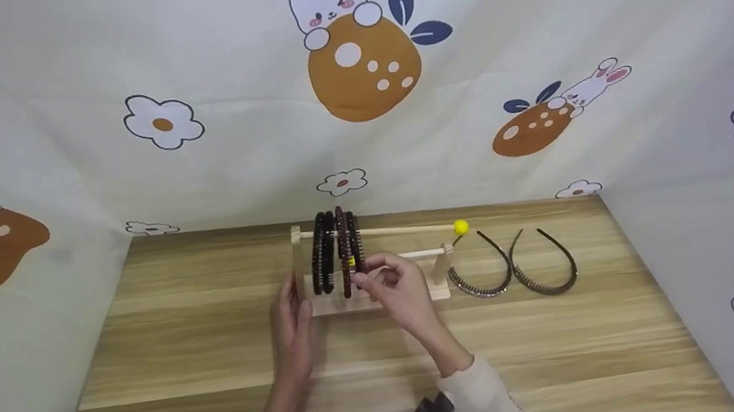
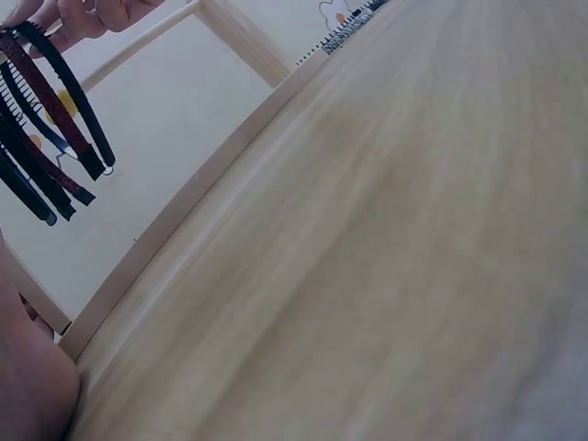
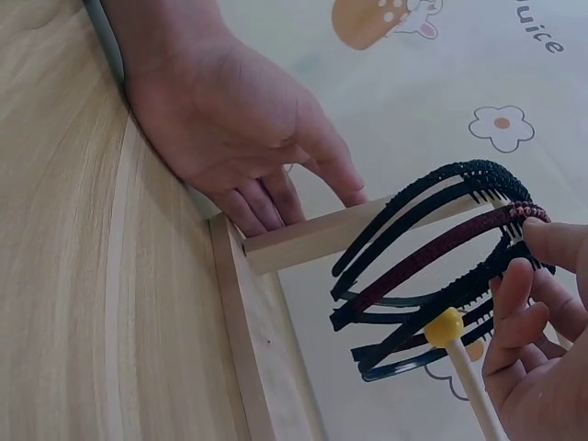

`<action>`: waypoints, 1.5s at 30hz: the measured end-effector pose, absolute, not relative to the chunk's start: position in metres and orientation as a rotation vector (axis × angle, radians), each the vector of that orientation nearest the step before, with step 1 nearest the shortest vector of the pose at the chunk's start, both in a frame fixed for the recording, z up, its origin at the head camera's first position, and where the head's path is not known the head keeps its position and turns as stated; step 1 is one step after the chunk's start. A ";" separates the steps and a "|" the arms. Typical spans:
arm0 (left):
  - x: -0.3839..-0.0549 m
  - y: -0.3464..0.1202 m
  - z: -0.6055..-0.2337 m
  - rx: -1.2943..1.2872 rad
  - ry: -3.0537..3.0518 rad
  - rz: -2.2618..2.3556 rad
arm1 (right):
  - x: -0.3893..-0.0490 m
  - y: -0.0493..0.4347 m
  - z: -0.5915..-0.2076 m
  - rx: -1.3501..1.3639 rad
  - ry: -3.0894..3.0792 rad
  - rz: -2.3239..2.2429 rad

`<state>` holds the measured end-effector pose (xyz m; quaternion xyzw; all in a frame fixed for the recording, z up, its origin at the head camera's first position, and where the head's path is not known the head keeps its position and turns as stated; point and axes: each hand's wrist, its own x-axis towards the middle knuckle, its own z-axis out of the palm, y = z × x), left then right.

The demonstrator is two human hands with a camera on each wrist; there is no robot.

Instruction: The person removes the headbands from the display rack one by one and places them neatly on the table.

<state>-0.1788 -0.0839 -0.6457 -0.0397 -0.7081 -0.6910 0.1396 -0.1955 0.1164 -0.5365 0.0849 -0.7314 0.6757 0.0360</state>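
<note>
A wooden rack [image 1: 444,268] carries several black toothed headbands [image 1: 324,255] and a dark red headband [image 1: 343,249] on its upper rod. My right hand [image 1: 399,291] pinches a headband at the right of this bunch, thumb close by the red one; the fingers partly hide which headband is held. At the rack's left end, my left hand [image 1: 294,327] rests against the outside of the upright [image 3: 303,234], its fingers loosely bent, not wrapped around the wood. In the right wrist view, a yellow ball [image 3: 445,327] on the rod's end overlaps the headbands.
Two more toothed headbands lie on the wooden table [image 1: 166,363] right of the rack: a shiny one [image 1: 483,290] close to its base and a dark one [image 1: 555,289] farther right. A light patterned cloth [image 1: 245,158] rises behind the table and along its sides.
</note>
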 end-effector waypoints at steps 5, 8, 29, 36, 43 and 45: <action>-0.178 -0.084 -0.647 -0.113 -2.040 -1.994 | -0.195 0.118 -0.536 0.255 -2.230 2.084; -0.179 -0.083 -0.648 -0.118 -2.026 -1.993 | -0.195 0.119 -0.535 0.242 -2.240 2.078; -0.177 -0.084 -0.645 -0.087 -2.072 -1.957 | -0.195 0.133 -0.530 0.216 -2.175 2.114; -0.177 -0.083 -0.645 -0.075 -2.085 -1.954 | -0.195 0.138 -0.524 0.207 -2.120 2.109; -0.176 -0.084 -0.644 -0.071 -2.083 -1.958 | -0.195 0.143 -0.521 0.218 -2.100 2.106; -0.176 -0.084 -0.644 -0.058 -2.088 -1.966 | -0.194 0.144 -0.521 0.221 -2.097 2.107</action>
